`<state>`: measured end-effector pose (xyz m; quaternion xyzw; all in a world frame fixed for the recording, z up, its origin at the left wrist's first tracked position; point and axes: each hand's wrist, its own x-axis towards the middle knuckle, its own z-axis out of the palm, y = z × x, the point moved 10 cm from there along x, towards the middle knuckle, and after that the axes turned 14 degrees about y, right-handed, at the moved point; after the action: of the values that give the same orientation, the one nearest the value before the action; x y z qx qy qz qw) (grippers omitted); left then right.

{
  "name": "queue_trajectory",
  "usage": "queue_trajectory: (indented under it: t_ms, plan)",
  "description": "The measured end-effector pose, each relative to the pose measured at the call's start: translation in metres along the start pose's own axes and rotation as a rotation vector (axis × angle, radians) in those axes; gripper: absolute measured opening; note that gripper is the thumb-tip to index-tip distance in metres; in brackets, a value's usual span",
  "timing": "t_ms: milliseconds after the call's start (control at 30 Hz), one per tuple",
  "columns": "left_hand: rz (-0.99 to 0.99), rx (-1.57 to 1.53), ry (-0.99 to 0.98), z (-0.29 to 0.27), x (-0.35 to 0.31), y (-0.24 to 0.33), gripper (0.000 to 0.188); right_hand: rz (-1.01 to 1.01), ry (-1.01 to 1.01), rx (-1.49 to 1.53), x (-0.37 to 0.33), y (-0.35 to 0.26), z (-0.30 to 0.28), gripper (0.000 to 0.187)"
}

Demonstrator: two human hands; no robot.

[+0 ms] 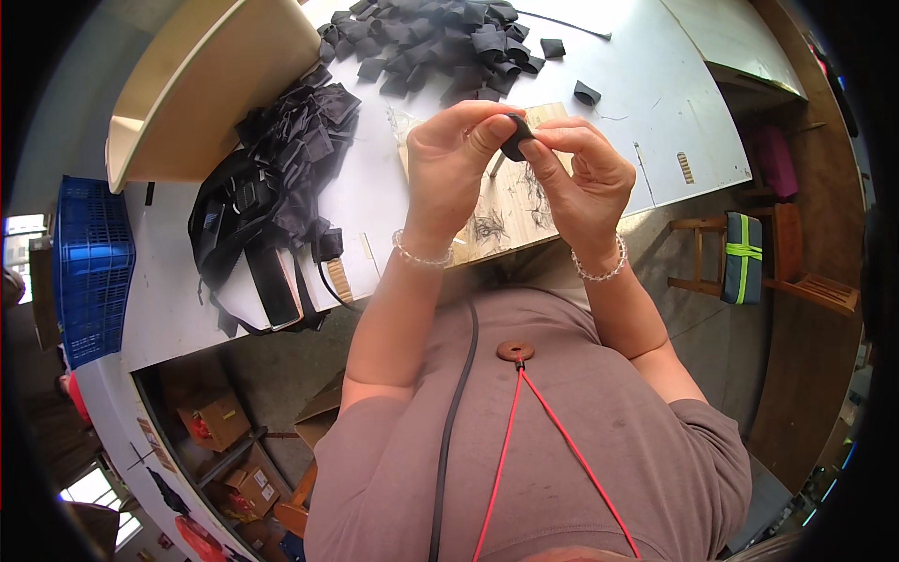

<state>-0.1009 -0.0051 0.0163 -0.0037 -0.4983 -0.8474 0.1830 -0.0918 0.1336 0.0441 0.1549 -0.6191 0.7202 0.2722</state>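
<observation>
Round pendant (507, 352) on red cord (509, 417), brownish shirt (655, 450), left hand (449, 155) and right hand (582, 173), fingers (487, 137) clamped on small black piece (516, 140), probably fabric, above wooden board (510, 211).

Fabric piece (515, 140) — black; fabric pile (421, 42) — black. Worktable (679, 117) white, wooden board (504, 195) pale tan, grained. Mesh crate (92, 258) blue. T-shirt (581, 393) plain mauve-brown, pendant (515, 350) brown, cord (508, 426) red. Stool cushion (734, 281) dark blue-grey, strap (744, 251) neon-green.

Blk pc (513, 140) part. hidden by fingers (568, 138), blk pile (417, 45) cut off @ top
</observation>
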Motion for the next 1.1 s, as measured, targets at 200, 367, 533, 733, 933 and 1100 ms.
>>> queue_trajectory:
  t_ms: [200, 367, 533, 733, 933, 1100]
  plan:
    - [0.138, 0.12, -0.073, 0.007, 0.002, 0.008, 0.015, -0.015, 0.006, 0.002, -0.002, 0.003, -0.007, 0.009]
    - [0.319, 0.318, -0.108, 0.013, 0.003, 0.023, 0.016, 0.041, 0.009, 0.028, -0.005, 0.015, -0.008, 0.009]
    - [0.362, 0.44, -0.114, 0.016, 0.002, 0.032, 0.015, 0.068, 0.003, 0.066, -0.004, 0.018, -0.005, 0.008]
    - [0.319, 0.519, -0.14, 0.018, 0.002, 0.031, 0.014, 0.066, -0.012, 0.054, -0.002, 0.016, -0.004, 0.007]
    - [0.071, 0.162, 0.04, 0.001, 0.001, 0.021, 0.02, 0.074, 0.052, 0.086, 0.007, 0.004, -0.007, 0.007]
    - [0.173, 0.203, 0.058, 0.001, 0.001, 0.027, 0.021, -0.045, 0.016, 0.012, 0.021, -0.014, -0.002, 0.008]
